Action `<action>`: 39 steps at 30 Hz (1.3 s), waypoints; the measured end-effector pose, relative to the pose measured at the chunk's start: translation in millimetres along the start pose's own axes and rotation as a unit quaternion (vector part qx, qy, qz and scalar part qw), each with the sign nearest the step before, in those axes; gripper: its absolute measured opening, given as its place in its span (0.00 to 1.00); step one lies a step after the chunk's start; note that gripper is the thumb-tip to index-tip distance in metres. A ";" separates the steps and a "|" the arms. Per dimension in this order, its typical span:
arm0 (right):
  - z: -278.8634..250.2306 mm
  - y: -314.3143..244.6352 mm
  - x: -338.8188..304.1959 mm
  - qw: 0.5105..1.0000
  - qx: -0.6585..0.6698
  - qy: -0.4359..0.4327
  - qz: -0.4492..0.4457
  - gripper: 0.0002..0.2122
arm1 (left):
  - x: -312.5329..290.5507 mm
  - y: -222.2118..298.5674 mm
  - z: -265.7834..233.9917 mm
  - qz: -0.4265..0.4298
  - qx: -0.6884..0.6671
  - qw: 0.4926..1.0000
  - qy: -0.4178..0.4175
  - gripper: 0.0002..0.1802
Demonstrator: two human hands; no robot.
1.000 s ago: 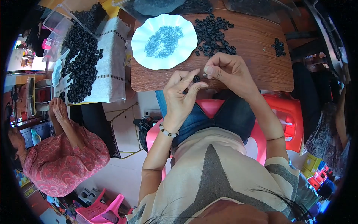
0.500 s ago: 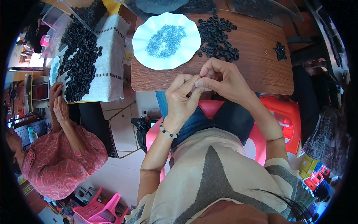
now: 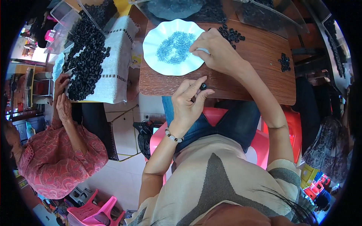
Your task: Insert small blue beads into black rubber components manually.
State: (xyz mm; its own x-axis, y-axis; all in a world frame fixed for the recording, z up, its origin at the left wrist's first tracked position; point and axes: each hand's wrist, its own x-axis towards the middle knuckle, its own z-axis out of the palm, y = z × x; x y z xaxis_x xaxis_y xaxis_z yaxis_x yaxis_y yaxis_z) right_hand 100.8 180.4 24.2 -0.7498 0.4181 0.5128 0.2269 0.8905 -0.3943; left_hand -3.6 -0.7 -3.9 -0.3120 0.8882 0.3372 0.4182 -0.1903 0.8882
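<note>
My left hand (image 3: 187, 103) is at the front edge of the wooden table, pinching a small black plastic part (image 3: 203, 86) between thumb and forefinger. A paler spot shows in the middle of that part. Over the right side of a white scalloped plate (image 3: 151, 60), my right hand (image 3: 220, 52) reaches down with thumb and fingertips drawn together. Its tips are at the edge of many tiny clear bluish beads (image 3: 169, 49) spread on the plate. Whatever is between those tips is too small to make out.
Loose black parts (image 3: 232, 35) lie behind my right hand, and a smaller cluster (image 3: 284, 62) sits at the table's right. Clear bins (image 3: 264, 17) stand along the back. On the left, a co-worker's hands (image 3: 64, 107) are beside a heap of black parts (image 3: 88, 64) on white cloth.
My hands were together in front of the plate. My right hand has moved up and away to the beads; my left stays near the table edge, its black part now visible.
</note>
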 end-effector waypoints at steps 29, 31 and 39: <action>-25.5 -79.3 -94.5 0.952 0.162 -0.002 0.261 0.08 | -4.1 -3.6 1.6 0.045 0.076 0.994 -0.066 0.24; -22.3 -77.6 -96.3 0.957 0.146 -0.001 0.252 0.08 | -3.5 -2.8 2.1 0.046 0.075 0.994 -0.070 0.24; -27.8 -75.4 -88.9 0.961 0.131 -0.014 0.242 0.07 | -3.1 -4.6 4.0 0.047 0.065 0.994 -0.074 0.24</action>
State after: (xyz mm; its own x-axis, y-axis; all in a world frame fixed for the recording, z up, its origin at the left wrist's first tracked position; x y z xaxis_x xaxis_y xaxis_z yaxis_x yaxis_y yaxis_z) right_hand 167.7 81.0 29.6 -0.6128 0.7641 0.2015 0.3918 0.5152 -0.7623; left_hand -1.1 -0.9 -10.3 -0.1420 0.9224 0.3591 0.5485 -0.2287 0.8043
